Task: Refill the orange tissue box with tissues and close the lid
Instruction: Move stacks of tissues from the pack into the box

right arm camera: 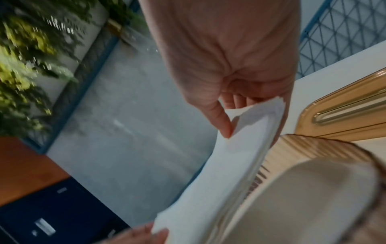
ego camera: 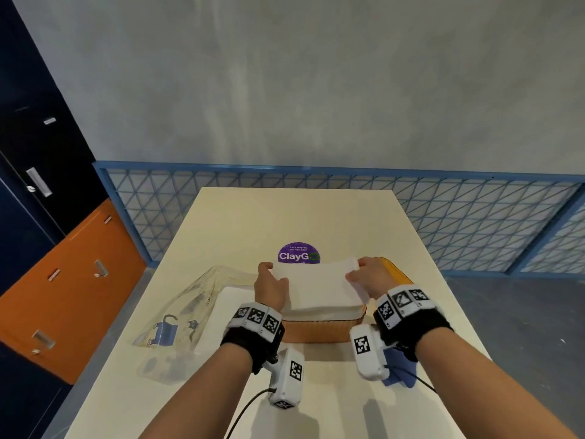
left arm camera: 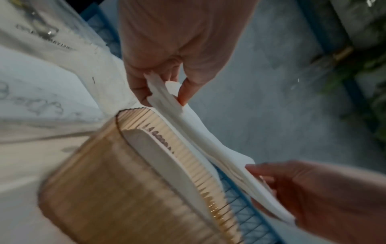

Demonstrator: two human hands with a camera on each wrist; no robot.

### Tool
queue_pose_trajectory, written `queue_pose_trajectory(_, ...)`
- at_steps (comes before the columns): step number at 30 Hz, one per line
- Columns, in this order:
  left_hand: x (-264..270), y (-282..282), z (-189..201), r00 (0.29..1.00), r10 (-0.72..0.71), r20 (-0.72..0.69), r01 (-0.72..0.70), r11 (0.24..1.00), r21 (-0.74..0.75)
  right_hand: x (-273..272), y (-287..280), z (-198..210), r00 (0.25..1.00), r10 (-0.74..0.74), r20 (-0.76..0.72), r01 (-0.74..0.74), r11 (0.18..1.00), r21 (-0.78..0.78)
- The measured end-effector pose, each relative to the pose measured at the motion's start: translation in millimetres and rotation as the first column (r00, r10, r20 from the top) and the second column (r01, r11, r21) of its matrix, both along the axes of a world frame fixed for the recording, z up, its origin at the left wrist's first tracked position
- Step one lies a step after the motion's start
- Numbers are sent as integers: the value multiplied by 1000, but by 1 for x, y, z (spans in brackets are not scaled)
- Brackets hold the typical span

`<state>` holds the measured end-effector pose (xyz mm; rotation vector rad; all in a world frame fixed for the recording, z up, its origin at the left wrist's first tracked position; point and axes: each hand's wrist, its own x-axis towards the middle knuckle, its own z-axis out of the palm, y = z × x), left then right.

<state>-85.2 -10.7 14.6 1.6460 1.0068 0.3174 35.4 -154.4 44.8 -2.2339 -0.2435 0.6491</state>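
The orange tissue box (ego camera: 323,329), ribbed and translucent, stands open near the middle of the cream desk (ego camera: 221,400), a white stack already inside it up to the rim. Above the opening, a thick wad of white tissues (ego camera: 316,286) is held level by 2 hands. The left hand (ego camera: 269,288) pinches the wad's left edge, thumb on top and fingers beneath; the right hand (ego camera: 370,277) pinches the right edge the same way. Both grips are closed on the tissues.

Behind the right hand lies the box's orange lid (ego camera: 394,269), flat on the desk and apart from the box. The right wrist view shows its long slot (hidden from the head camera). The left wrist view shows the wad sagging between the 2 grips, its lower sheets just above the box's rim.

Left of the box, a clear plastic wrapper (ego camera: 190,305) printed with blue cats sits on the desk, white tissues inside it. A round purple ClayGo sticker (ego camera: 299,253) lies beyond the wad.
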Motion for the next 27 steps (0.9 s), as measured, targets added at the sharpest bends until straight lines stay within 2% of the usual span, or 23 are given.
queue_pose_trajectory(3, 7, -2, -17, 985, -68, -156, 96, 979, 182, -3, 3, -19, 998, 10, 60, -2, 992, -124)
queue_pose_trajectory(6, 11, -3, -27, 947, -68, -313, 152, 956, 251, -2, 5, -32, 994, 62, 94, -45, 982, -181)
queue_pose_trajectory(8, 13, -2, -32, 911, -98, -400, 239, 917, 320, -2, 5, -38, 987, 89, 134, -59, 976, -209)
queue_pose_trajectory(12, 15, -1, -33, 850, -180, -495, 398, 835, 380, -5, 6, -45, 947, 215, 239, -138, 943, -304)
queue_pose_trajectory(14, 12, -1, -30, 819, -176, -545, 480, 732, 483, -8, 4, -48, 885, 324, 336, -186, 905, -382)
queue_pose_trajectory(16, 8, 0, -26, 815, -161, -557, 539, 563, 626, -12, 2, -48, 741, 436, 511, -192, 867, -461)
queue_pose_trajectory(18, 5, 2, -24, 770, -252, -586, 632, 429, 645, -14, 1, -43, 624, 511, 592, -237, 845, -479)
queue_pose_trajectory(20, 5, 4, -22, 626, -364, -690, 778, 357, 517, -13, 1, -39, 591, 641, 489, -357, 752, -554)
queue_pose_trajectory(22, 6, 6, -22, 480, -434, -762, 870, 351, 347, -11, 1, -37, 632, 738, 236, -452, 599, -661)
queue_pose_trajectory(24, 9, 11, -24, 412, -478, -776, 898, 358, 256, -9, 2, -39, 666, 744, 59, -490, 495, -717)
queue_pose_trajectory(27, 12, 18, -29, 374, -506, -777, 910, 360, 204, -8, 4, -47, 681, 732, -28, -506, 443, -740)
